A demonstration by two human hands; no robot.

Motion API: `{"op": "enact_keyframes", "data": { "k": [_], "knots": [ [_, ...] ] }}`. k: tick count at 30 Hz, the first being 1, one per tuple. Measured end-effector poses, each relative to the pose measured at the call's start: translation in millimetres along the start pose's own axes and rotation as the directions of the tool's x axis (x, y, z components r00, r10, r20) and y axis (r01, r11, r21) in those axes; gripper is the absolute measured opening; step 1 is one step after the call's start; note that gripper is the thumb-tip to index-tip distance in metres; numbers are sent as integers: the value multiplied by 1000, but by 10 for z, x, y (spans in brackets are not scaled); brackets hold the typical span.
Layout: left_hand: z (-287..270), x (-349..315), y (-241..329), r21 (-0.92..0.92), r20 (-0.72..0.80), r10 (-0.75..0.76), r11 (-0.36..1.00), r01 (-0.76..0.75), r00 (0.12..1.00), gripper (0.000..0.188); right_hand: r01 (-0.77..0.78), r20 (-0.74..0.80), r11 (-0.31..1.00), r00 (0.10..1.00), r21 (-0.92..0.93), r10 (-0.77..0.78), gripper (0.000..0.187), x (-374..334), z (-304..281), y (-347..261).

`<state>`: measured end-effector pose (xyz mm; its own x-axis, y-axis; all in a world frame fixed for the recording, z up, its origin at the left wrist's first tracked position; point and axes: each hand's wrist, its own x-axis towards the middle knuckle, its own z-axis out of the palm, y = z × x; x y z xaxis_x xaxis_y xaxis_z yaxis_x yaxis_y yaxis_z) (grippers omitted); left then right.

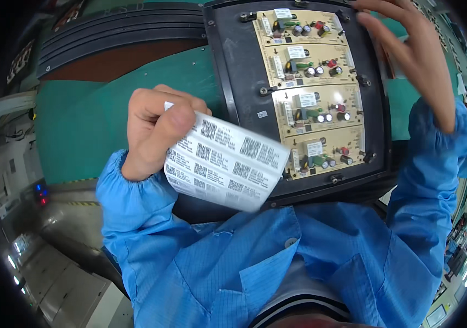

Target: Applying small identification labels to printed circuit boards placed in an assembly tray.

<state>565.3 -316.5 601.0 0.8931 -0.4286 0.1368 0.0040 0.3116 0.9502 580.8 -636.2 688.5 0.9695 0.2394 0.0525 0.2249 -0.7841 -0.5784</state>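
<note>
Blue smock fabric (pixel 200 273) is seen nearest. Just beyond it, on the left, a white label sheet (pixel 227 158) is clamped between the thumb and bent fingers of the left hand (pixel 154 123), gripped near its far left corner. The sheet is bowed, and its face is printed in rows with black square codes (pixel 209 129), each with small dark lines of print beside it; its near right part is blurred. The near left part of a black frame (pixel 247 82) is overlapped by it in view; whether the two touch cannot be told. Four tan circuit boards (pixel 326 97) are set in the frame in a column running from near to far. Each is fitted with a white block (pixel 305 99), dark round capacitors (pixel 344 116) and a red part (pixel 340 107). Black clamps (pixel 268 91) are placed around them. Near the frame's far right corner the right hand (pixel 414 49) is held with its fingers apart, slightly blurred; contact there cannot be made out. On the left, a green surface (pixel 85 126) is seen.
</note>
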Motion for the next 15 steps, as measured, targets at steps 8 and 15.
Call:
{"op": "enact_keyframes", "data": {
  "k": [8,15],
  "knots": [
    [-229,31,39,155,17,134,979,-135,991,27,230,307,890,880,395,-364,24,189,752,-457],
    [-346,65,100,190,51,-66,980,55,997,18,224,317,886,875,405,-366,23,204,788,-381]
  ]
}}
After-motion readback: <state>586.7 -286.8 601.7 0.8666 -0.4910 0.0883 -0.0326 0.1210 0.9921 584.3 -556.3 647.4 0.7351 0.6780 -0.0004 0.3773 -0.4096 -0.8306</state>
